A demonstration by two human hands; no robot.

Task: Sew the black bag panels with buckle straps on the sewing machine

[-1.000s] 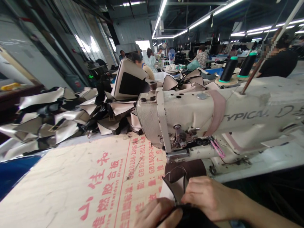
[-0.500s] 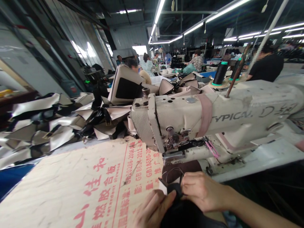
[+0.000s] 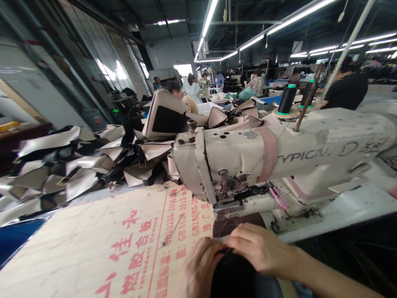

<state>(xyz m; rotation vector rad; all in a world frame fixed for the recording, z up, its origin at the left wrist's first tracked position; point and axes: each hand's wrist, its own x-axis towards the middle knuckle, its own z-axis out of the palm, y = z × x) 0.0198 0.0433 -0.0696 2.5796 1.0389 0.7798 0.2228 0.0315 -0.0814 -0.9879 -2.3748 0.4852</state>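
My left hand [image 3: 200, 265] and my right hand [image 3: 260, 248] meet low in the view, both gripping the top edge of a dark, soft black piece of material [image 3: 232, 277]. Its exact shape is hidden by my fingers. Just beyond my fingertips, a dark brown panel [image 3: 235, 225] lies below the foot of a cream industrial sewing machine [image 3: 248, 159]. My hands are just in front of the machine's needle area, not touching its metal parts. A pale plywood board [image 3: 124, 248] with red print lies to my left.
A large heap of cut black-and-cream panels [image 3: 65, 165] lies beyond the board, and a padded seat-like piece [image 3: 164, 116] stands behind the machine. Black thread cones [image 3: 287, 99] stand at the back, and a co-worker [image 3: 345, 91] is beyond them.
My hands have closed together over the black piece, hiding its pale-backed corner. My right hand has moved left, and the view has shifted slightly.
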